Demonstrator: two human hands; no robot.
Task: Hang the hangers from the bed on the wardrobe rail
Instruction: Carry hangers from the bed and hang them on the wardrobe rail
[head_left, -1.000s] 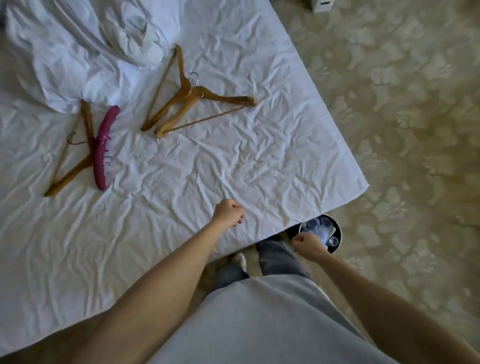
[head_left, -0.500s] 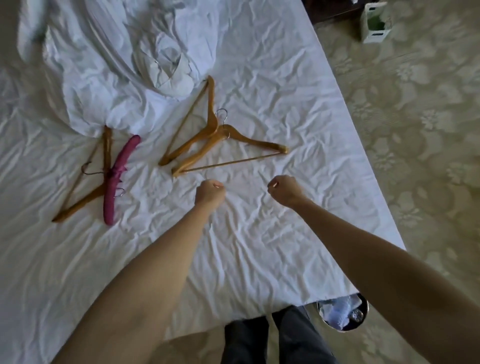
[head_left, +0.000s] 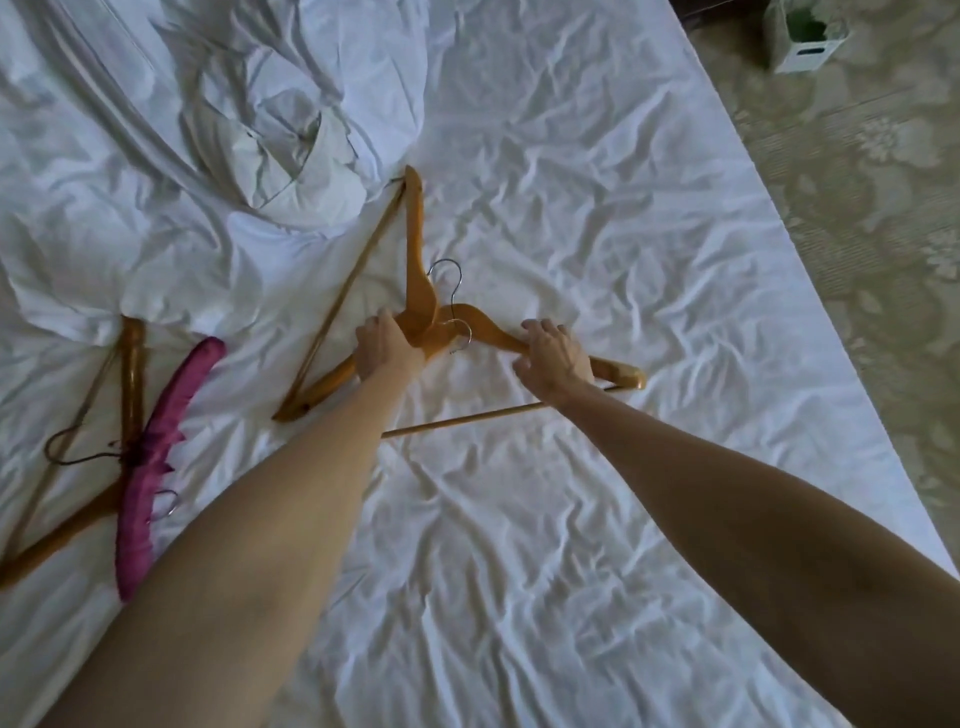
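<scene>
Lying crossed on the wrinkled white bed sheet (head_left: 545, 519), two pale wooden hangers with silver wire hooks were seen in the head view, the only view given. The upright wooden hanger (head_left: 414, 244) ran from a tip near the bundled white bedding (head_left: 280, 156) down towards the lower left; the second wooden hanger (head_left: 488, 328) stretched to the right, its thin rod lying on the sheet below it. The left hand (head_left: 382, 345) was laid over the crossing of the two necks, its fingers curled onto the wood; whether the grip was fully pinched could not be told. The right hand (head_left: 556, 356) was set on the right shoulder of the second hanger, fingers bent over the wood, seemingly closing on it. Further left, a third wooden hanger (head_left: 132, 374) with a dark hook lay under a pink padded satin hanger (head_left: 156, 457), both untouched. A small white box (head_left: 802, 36) stood on the patterned carpet (head_left: 857, 234).

The step in hand was judged to be the pick-up of the crossed pair. It would be done well if each hanger were taken at its neck, the hooks were freed from one another before lifting, and the sheet was kept from being dragged up. The wardrobe rail was not shown.
</scene>
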